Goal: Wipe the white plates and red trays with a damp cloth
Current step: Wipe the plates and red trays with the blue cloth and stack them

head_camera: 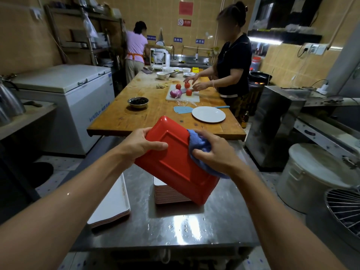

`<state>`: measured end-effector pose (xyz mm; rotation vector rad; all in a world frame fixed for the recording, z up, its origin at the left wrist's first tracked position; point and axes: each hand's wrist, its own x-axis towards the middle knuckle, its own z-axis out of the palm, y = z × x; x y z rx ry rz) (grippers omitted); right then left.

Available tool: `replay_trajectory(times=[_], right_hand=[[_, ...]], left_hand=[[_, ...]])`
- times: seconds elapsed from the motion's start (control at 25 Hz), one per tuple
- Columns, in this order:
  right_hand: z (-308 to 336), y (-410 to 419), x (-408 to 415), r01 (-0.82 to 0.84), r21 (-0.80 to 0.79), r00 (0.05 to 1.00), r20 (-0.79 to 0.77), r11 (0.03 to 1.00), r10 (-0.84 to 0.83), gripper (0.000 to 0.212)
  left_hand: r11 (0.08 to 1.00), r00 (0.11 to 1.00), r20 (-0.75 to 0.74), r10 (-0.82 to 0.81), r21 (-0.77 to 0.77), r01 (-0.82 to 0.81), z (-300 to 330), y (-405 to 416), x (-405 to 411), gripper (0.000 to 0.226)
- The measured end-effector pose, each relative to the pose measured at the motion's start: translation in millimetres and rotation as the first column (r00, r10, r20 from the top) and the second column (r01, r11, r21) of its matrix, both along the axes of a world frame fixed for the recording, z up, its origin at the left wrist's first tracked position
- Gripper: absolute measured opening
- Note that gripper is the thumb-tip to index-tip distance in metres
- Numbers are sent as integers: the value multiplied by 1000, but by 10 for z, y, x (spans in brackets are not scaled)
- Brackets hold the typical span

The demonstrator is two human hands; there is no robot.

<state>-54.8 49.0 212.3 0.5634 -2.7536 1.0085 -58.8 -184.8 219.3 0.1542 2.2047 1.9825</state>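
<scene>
The left hand (143,142) grips a red tray (175,162) by its upper left edge, thumb across the underside, fingers curled round the rim. The tray is held tilted in the air, underside toward the camera, above the steel surface (175,227). The right hand (212,151) clutches a blue cloth (200,145) and presses it against the tray's right edge — the cloth wraps over that edge and hangs below the hand.

Under the tray's lower corner a stack of trays (167,195) stands on the surface, white faces up with red edges showing. A second, lower stack (111,207) lies near the surface's left edge, partly behind the left forearm. Water drops glint on the steel near the front.

Beyond, a wooden surface (148,114) carries a white plate (208,114) near its right front corner, with a light blue scraper (182,109) just beside it, and farther back a cutting board (183,95) with tomatoes and a red onion. A person in black stands at that board — another, in an orange apron, faces the far wall.
</scene>
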Motion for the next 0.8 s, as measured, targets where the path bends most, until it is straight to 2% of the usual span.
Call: replay_trajectory(times=[0.04, 0.16, 0.24, 0.32, 0.4, 0.52, 0.64, 0.8], right_hand=[[-18, -84, -16, 33, 36, 999, -18, 999, -33, 53], [-88, -335, -55, 40, 57, 988, -154, 998, -31, 36], [-130, -379, -76, 28, 79, 967, -254, 996, -7, 30], [-219, -274, -101, 50, 116, 957, -290, 992, -15, 29], [-334, -127, -106, 82, 68, 978, -199, 994, -67, 30], [-448, -91, -114, 131, -116, 988, -63, 984, -139, 24], [-492, -208, -130, 195, -282, 978, -17, 939, -208, 22], [-713, -253, -28, 207, -321, 976, 5, 924, -217, 24]], left_hand=[[1000, 1000, -6, 29, 1, -29, -18, 29, 17, 51], [995, 995, -12, 94, -30, -95, -89, 125, 76, 39], [989, 989, 16, 148, 13, -149, -134, 121, 126, 34], [977, 978, 68, 198, 73, -203, -165, 33, 165, 29], [963, 965, 114, 236, 107, -248, -196, -66, 193, 22], [945, 945, 177, 277, 127, -300, -286, -88, 224, 18], [902, 905, 254, 340, 184, -390, -355, -34, 192, 16], [836, 851, 334, 405, 241, -493, -393, 8, 149, 16]])
